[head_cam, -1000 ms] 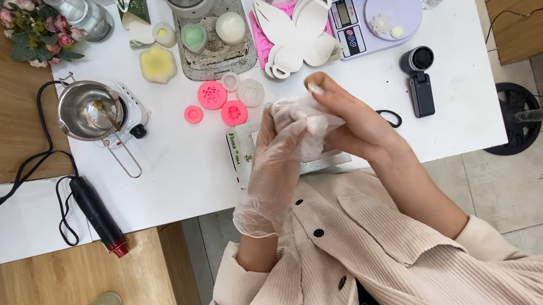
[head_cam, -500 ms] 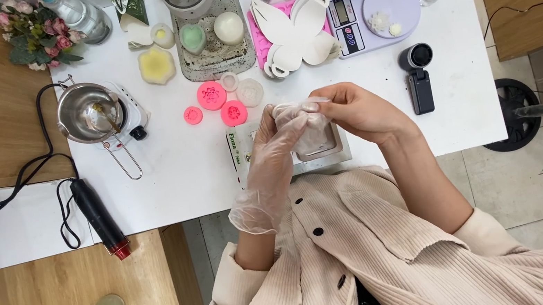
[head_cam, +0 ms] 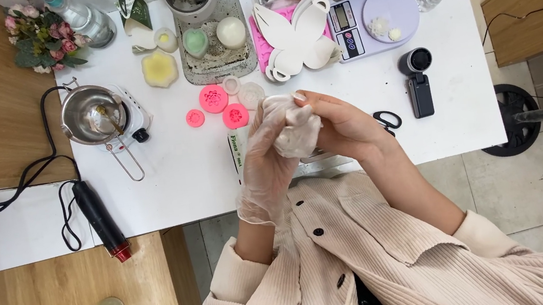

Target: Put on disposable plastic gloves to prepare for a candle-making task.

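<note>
Left hand (head_cam: 270,156) is already inside a clear plastic glove; right hand (head_cam: 345,125), bare, has moved in from a second ago and now pinches a crumpled second glove (head_cam: 297,135) between both hands above the table's near edge. Both hands closed on it, fingers curled; I read it as the glove being opened up for the bare hand. White table (head_cam: 184,178) is crowded: scale (head_cam: 373,20) top right, small pot on a burner (head_cam: 93,114) left, pink moulds (head_cam: 214,99) just beyond the hands, scissors (head_cam: 387,120) beside the right wrist. Wood floor left, tile right.
</note>
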